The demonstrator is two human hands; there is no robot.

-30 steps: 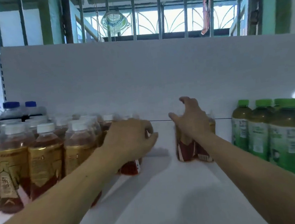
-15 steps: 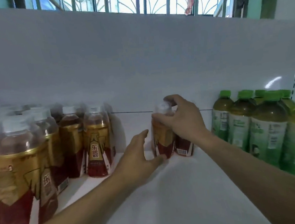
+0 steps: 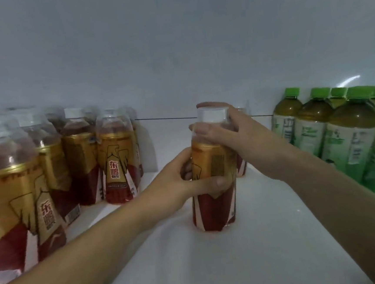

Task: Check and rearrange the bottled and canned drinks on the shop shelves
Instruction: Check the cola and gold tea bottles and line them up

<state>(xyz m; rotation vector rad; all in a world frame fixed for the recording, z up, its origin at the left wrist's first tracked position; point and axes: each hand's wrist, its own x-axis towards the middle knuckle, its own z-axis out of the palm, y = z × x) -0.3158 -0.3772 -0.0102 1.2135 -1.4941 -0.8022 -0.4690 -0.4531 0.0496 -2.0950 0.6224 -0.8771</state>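
The white back panel (image 3: 174,52) rises behind a white shelf (image 3: 270,247). Gold-labelled bottles (image 3: 118,161) crowd the shelf's left and green-capped bottles (image 3: 349,136) its right, well apart. In the gap between them one gold bottle (image 3: 212,207) is upright. The left hand (image 3: 174,186) grips its middle; the right hand (image 3: 233,133) is curled round its neck at the cap (image 3: 212,114).
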